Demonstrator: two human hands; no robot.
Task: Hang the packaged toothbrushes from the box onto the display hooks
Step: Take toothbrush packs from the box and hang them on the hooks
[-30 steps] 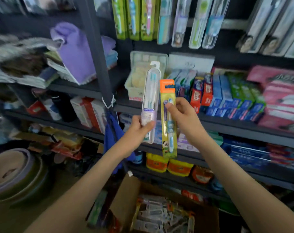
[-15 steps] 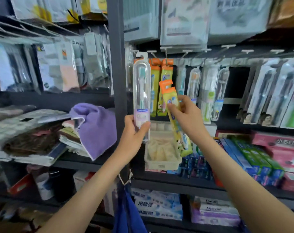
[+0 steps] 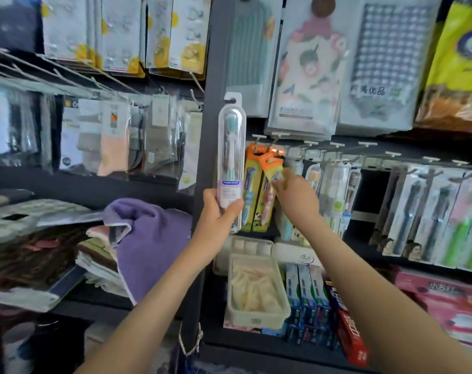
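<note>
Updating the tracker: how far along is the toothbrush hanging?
Done: two orange-topped packs already hang on the hooks. In hand: right hand tilts a matching pack up toward them, not hooked; left hand holds a clear-tube pack. Left: hang both; the box is out of view.

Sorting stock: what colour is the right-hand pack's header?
Orange header on yellow toothbrush pack, head view.

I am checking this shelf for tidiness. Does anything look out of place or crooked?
The purple towel at the left slumps off its folded stack and hangs down its front. The orange-topped toothbrush pack in the right hand tilts, while the packs behind it hang straight.
</note>
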